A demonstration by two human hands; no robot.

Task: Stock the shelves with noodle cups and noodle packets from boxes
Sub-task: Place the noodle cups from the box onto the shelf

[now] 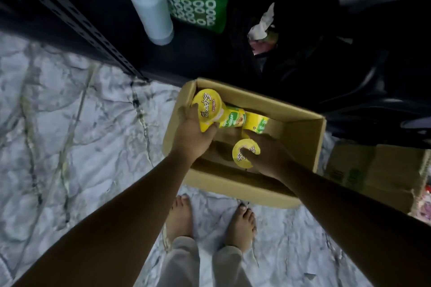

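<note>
Feet (179, 216): bare, on the marble floor (70, 135), nearer than both hands, below pale trouser legs (179, 261).
Arms: both bare and stretched forward and down into the cardboard box (233, 184); the left comes in from the lower left, the right from the lower right.
Left hand (191, 137): back to the camera, at the box's left side, with thumb and fingers curled round the rim of a noodle cup (208, 109).
Held cup, left: just beyond the left hand, tipped so its yellow lid faces up; the lid reads "Express" in dark script, and a small red mark above it is too small to read.
Right hand (265, 154): low in the box, to the right of the left hand and apart from it; it grips a second noodle cup (243, 163), thumb laid across the lid.
Held cup, right: on the left of the right hand, yellow lid up, its writing partly covered by the thumb.
Lying cups (233, 119): two more on their sides, between and just beyond the hands, yellow with green labels too blurred to read.
Second box (373, 170): right of the right hand, green print unreadable.
Shelf upright (81, 23): black, perforated, far beyond the left hand.
Bottle (151, 7): white, well beyond the left hand.
Green bag (200, 7): beside the bottle, with white rings printed on it.
Black bag (326, 53): beyond the right hand, behind the cardboard box.
</note>
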